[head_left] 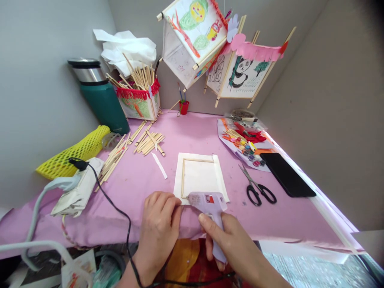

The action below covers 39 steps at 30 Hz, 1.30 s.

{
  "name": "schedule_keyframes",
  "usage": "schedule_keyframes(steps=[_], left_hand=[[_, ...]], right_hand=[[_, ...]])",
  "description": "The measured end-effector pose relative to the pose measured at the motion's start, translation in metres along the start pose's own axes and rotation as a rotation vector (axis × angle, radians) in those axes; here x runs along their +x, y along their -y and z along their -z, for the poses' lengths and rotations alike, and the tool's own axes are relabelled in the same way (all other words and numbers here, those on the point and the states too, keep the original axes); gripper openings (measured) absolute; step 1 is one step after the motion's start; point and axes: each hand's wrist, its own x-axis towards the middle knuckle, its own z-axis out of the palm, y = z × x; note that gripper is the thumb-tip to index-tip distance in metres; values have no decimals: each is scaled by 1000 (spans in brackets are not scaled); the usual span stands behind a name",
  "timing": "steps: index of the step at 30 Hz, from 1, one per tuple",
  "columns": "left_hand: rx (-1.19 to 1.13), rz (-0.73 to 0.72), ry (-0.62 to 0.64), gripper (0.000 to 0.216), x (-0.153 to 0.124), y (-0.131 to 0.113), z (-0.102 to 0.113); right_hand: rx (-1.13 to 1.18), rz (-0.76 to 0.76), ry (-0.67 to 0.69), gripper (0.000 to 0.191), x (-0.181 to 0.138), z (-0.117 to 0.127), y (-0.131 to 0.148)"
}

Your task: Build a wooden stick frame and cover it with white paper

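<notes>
A lilac hot glue gun (207, 202) is gripped in my right hand (232, 236), its nozzle pointing left at the lower end of a thin wooden stick (183, 178). That stick runs along the left side of a white sheet of paper (201, 179). Another wooden stick (199, 161) lies along the sheet's top, meeting the first at a corner. My left hand (160, 218) rests at the sheet's lower left corner, fingers curled and pressed together. Its fingertips are hidden, so what they hold cannot be made out. A black cord (121, 212) passes over my left wrist.
Black scissors (257, 188) and a dark phone (286, 175) lie to the right. Loose sticks (150, 143) and a power strip (79, 188) are on the left. Behind stand a green bottle (103, 102) and a stick-filled box (139, 104). Paper lanterns (195, 44) hang above.
</notes>
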Motion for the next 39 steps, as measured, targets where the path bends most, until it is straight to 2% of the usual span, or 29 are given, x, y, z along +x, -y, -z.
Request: schedule_keyframes(steps=[5,14,29,39], left_hand=[[18,-10,7,9,1,-3,1],[44,-70,3,8,7,-11,-4],[75,-141,12,7,16,-21,-13],[64,-157,12,10,21,-25,-17]], right_hand=[[7,-49,-54,56,-8,7,-1],[64,-18,-129,62,-15,22,-25],[91,-12,-208,65,-25,34,-33],[98,-68,-271,65,-31,39,-35]])
